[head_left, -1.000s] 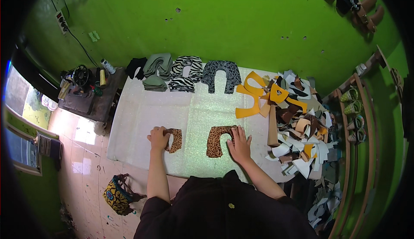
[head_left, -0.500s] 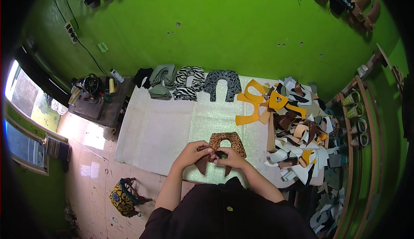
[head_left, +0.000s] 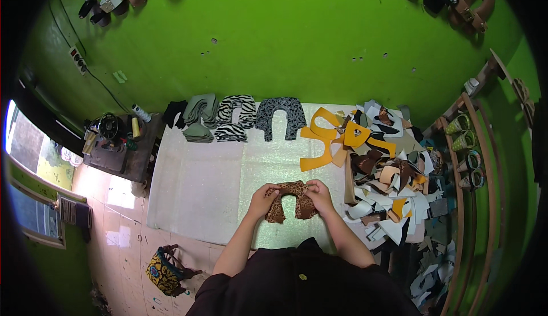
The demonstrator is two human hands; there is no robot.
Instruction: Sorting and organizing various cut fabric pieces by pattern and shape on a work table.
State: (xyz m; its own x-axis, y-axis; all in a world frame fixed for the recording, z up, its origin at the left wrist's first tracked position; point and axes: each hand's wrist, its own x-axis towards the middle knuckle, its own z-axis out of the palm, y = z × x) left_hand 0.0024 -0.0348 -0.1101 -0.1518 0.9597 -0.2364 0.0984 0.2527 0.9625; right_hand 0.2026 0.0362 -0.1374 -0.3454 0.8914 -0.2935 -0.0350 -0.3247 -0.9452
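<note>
A U-shaped shoe upper piece in brown leopard print is stretched between my hands over the near edge of the white table. Its opening faces me, and brown lining shows on parts of both legs. My left hand pinches its upper left corner between thumb and fingers. At the upper right corner, my right hand grips it the same way. Beyond it along the wall lie a dark grey patterned upper piece, zebra-print pieces, olive-green pieces and black pieces.
Yellow cut-outs and a heap of mixed scraps cover the table's right side. Left of the table stands a sewing machine. A wooden rack holds sandals at right. A colourful patterned item sits on the floor.
My hands have moved apart, from close together at the piece's left leg to its two upper corners. The leopard-print piece now hangs spread between them. The view has shifted slightly.
</note>
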